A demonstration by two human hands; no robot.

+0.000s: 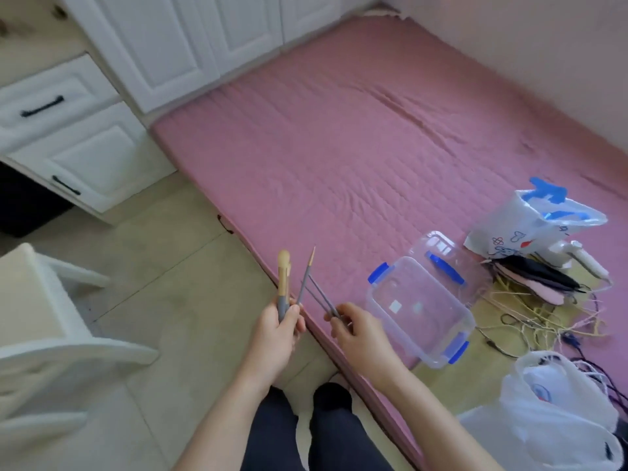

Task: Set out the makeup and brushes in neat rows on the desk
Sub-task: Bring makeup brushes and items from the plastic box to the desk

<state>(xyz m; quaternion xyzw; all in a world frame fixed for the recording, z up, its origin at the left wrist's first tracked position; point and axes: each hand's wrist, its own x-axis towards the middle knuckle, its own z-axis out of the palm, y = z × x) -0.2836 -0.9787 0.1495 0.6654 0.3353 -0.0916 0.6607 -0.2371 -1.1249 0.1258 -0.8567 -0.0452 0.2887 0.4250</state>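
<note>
Clear, glossy plastic storage box (419,312) with blue plastic clips. Pink quilted cloth bed cover (339,130), matt and creased. Thin, shiny white plastic bags (557,399), crinkled. Smooth grey-handled makeup brushes (283,287) with soft tan bristles. Satin white-painted cabinet fronts (85,158).

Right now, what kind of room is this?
Most likely a bedroom at home. A pink mattress lies low on the tiled floor, beside white cabinets and drawers. Both hands, left and right, hold makeup brushes.
</note>
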